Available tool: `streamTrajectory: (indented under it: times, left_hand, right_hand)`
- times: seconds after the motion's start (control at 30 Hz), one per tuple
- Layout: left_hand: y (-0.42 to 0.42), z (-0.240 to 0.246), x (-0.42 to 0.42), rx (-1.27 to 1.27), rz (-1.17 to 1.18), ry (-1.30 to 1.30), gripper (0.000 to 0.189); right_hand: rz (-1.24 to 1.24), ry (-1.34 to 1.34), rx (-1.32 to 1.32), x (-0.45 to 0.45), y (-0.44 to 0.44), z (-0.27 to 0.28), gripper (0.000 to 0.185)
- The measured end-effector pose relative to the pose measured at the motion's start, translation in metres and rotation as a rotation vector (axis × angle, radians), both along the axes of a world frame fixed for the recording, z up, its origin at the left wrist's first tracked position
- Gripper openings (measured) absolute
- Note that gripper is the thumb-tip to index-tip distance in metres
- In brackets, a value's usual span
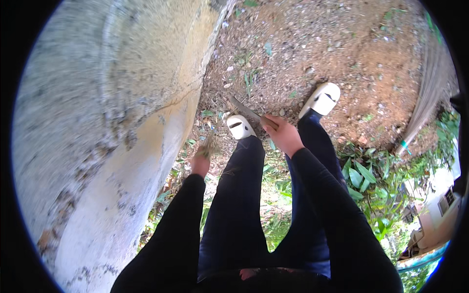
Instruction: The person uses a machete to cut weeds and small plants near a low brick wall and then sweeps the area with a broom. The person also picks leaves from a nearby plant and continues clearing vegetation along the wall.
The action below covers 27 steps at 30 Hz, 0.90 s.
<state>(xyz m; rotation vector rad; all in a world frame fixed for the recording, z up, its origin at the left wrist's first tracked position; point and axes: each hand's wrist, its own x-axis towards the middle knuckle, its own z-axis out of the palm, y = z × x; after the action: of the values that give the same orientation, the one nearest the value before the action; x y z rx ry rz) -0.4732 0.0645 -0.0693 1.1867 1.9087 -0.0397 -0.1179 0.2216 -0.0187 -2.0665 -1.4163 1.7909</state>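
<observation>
In my right hand (284, 134) is the wooden handle of a long-bladed knife (243, 108). Its blade points up and left, passing just beyond the toe of my left white clog (240, 127). My left hand (200, 162) is closed around a tuft of dry, uprooted-looking grass (210, 143), low beside the base of the wall. Some of that hand's fingers are hidden by the grass. Loose soil with pebbles and small weeds (249, 82) lies in front of the blade.
A weathered, stained masonry wall (146, 146) rises close on my left. My right white clog (322, 99) stands on bare reddish soil (351, 47). A stick broom (427, 95) lies at the far right, near leafy green plants (361, 175).
</observation>
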Motion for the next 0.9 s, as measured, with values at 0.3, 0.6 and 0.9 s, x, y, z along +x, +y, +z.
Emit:
streamTrajectory:
  times: [0.3, 0.6, 0.9]
  left_hand:
    - [0.059, 0.163, 0.007, -0.128, -0.35, -0.07, 0.037]
    - [0.218, 0.331, 0.105, -0.192, -0.611, -0.162, 0.042]
    - [0.255, 0.382, 0.262, -0.143, -0.596, -0.085, 0.079]
  right_hand:
    - [-0.064, -0.276, 0.151, 0.11, -0.047, 0.262, 0.044]
    - [-0.389, -0.208, 0.399, 0.101, -0.163, 0.417, 0.045]
    - [-0.559, -0.438, 0.318, 0.174, -0.257, 0.502, 0.042]
